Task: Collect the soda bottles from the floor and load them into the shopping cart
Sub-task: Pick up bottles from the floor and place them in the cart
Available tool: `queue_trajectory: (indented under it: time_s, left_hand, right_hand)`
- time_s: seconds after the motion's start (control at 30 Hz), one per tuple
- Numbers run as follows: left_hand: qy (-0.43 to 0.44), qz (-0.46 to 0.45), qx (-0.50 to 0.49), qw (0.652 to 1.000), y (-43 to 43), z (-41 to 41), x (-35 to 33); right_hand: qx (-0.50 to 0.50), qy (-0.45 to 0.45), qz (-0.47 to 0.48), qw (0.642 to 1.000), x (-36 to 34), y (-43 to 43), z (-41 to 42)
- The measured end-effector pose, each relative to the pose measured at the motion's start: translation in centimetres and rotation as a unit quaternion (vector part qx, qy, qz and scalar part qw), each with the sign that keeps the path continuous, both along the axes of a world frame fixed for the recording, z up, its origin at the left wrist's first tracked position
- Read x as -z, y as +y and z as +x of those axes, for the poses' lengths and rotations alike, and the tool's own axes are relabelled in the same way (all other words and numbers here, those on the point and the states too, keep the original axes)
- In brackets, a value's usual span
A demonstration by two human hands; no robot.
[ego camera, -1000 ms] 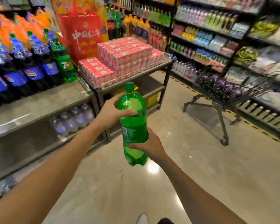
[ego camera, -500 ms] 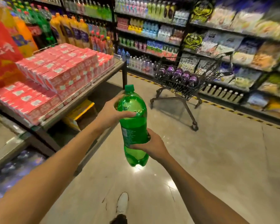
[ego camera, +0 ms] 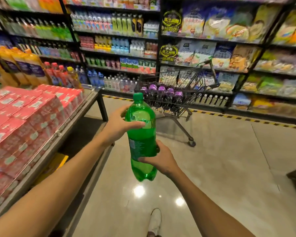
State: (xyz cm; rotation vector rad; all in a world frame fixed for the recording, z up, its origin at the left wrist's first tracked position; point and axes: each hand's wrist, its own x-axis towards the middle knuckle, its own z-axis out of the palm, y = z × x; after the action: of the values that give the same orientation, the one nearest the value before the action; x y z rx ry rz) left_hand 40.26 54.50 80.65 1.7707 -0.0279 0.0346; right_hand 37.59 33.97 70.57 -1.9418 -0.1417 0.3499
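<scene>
Soda bottle [ego camera: 141, 134], green and large, carried upright at mid-frame in a two-handed hold, clear of the floor and short of the cart. Left grip [ego camera: 117, 126] wraps the upper shoulder of the bottle from the left, thumb laid across the front and fingers curled behind. Right grip [ego camera: 161, 159] clasps the lower body at the bottom edge of the label, thumb in front, fingers round the far side. Both are clenched on the bottle; neither is released. For the carry in hand, judged from this pose, the lower grip should bear the weight while the upper one steadies the shoulder, so that the bottle remains vertical and does not swing. The green cap [ego camera: 138, 96] appears seated, though its tightness cannot be told. Beyond the bottle, at upper centre-right of the frame, stands the shopping cart [ego camera: 183, 82], its basket already holding a row of purple-capped bottles [ego camera: 161, 93] toward its left end. Free room looks to lie at the right, handle end, so the bottle would best be lifted over the rim there and lowered onto its base rather than dropped. Bare floor [ego camera: 229, 159] separates person and cart. At left, a desk [ego camera: 85, 108] carries stacked red cartons [ego camera: 32, 113]; stocked shelves [ego camera: 212, 53] fill the background.
</scene>
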Motion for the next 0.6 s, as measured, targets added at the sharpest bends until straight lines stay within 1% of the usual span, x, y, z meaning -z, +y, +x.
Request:
queue_trajectory:
  time_s: [0.17, 0.43, 0.6]
  left_hand:
    - [-0.001, 0.009, 0.036, 0.999, -1.8, 9.6, -0.3]
    - [-0.004, 0.005, 0.037, 0.999, -4.1, 23.4, -0.7]
    - [-0.009, 0.000, 0.039, 0.999, -3.9, 31.6, -0.8]
  right_hand:
    - [0.023, 0.006, 0.014, 1.000, 0.1, -1.4, 8.7]
    - [0.034, 0.001, 0.005, 0.999, 0.2, -3.8, 22.4]
    - [0.038, -0.002, -0.011, 0.999, 0.6, -3.6, 30.9]
